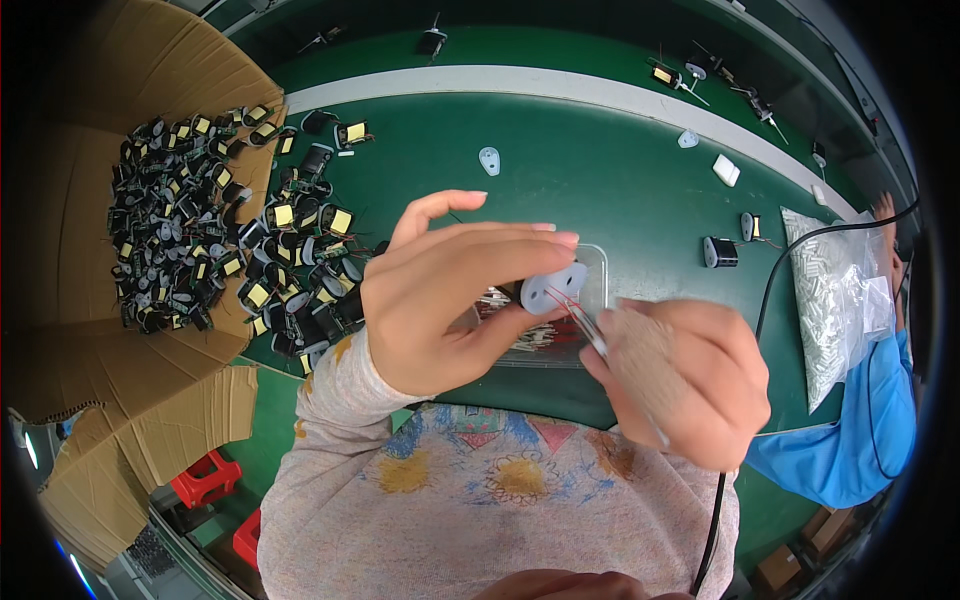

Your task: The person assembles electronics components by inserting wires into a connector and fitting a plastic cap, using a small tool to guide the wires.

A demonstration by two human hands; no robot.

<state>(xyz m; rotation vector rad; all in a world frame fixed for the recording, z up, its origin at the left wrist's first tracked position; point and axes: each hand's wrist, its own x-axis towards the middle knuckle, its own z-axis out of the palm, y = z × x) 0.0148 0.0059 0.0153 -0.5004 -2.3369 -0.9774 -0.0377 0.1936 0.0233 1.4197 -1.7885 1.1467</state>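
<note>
My left hand (430,300) pinches a small dark part with a grey oval end cap (537,296) between thumb and fingers. Thin red wires (562,299) come out at the cap. In my right hand (700,380) are metal tweezers (592,336), their tips at the wires; whether they grip them I cannot tell. A tan wrap covers part of that hand's thumb. Beneath both hands stands a clear plastic tray (604,268) with red and whitish slender pieces (535,338), partly hidden by my left hand.
A cardboard box (75,270) on its side spills many black-and-yellow parts (290,250) onto the green table (420,140). Two similar parts (720,251) lie right, near a bag of white pieces (822,320) and a black cable (775,265). A person's blue sleeve (850,440) is beside it.
</note>
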